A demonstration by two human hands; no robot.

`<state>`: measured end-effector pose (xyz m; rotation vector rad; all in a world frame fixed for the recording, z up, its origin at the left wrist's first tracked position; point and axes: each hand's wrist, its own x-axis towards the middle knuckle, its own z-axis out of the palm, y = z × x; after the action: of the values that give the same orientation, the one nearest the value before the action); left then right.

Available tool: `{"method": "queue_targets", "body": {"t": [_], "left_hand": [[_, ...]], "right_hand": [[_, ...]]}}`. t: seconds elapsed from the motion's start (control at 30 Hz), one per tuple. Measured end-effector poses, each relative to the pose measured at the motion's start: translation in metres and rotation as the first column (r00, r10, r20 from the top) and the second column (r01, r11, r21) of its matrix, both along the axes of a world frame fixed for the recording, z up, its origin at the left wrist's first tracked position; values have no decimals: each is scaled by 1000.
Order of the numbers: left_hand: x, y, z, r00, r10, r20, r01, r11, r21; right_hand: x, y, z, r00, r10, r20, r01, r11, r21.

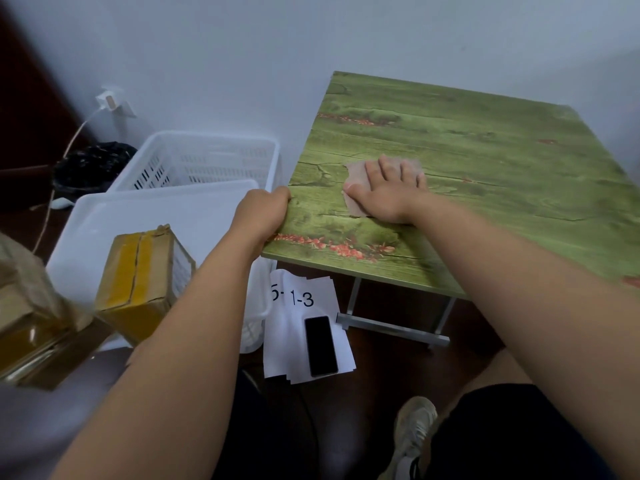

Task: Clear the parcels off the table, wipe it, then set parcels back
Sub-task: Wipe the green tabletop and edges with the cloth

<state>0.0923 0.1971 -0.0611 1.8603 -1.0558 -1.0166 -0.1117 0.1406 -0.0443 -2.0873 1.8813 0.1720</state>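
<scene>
Now the right hand (384, 188) lies flat, fingers spread, pressing a thin pinkish cloth (360, 178) onto the green table (485, 161) near its left edge. The left hand (258, 216) curls its fingers around that left edge, close to the near corner. Off the table to the left, a brown taped parcel (142, 282) rests on a white lidded bin (145, 216), and another parcel (27, 327) sits further left.

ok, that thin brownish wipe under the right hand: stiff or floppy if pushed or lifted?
Probably floppy: the thin brownish wipe lies flat with a ragged edge under the right hand. Likely very light. Pushed by straight fingers, it may bunch rather than slide.
</scene>
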Motion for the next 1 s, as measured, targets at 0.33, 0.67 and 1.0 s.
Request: {"method": "queue_targets", "body": {"t": [0.33,0.67,1.0], "left_hand": [[3,-9,-5,943,-77,323,81,997,1],[0,-9,-5,917,-103,384,105,994,17],[-5,-9,1,929,-115,352,106,993,44]], "right_hand": [[1,-36,-3,1000,-13,-12,13,1000,-21],[4,-66,-2,999,-31,-8,31,999,-36],[10,-82,-4,998,-60,-11,59,996,-68]]}}
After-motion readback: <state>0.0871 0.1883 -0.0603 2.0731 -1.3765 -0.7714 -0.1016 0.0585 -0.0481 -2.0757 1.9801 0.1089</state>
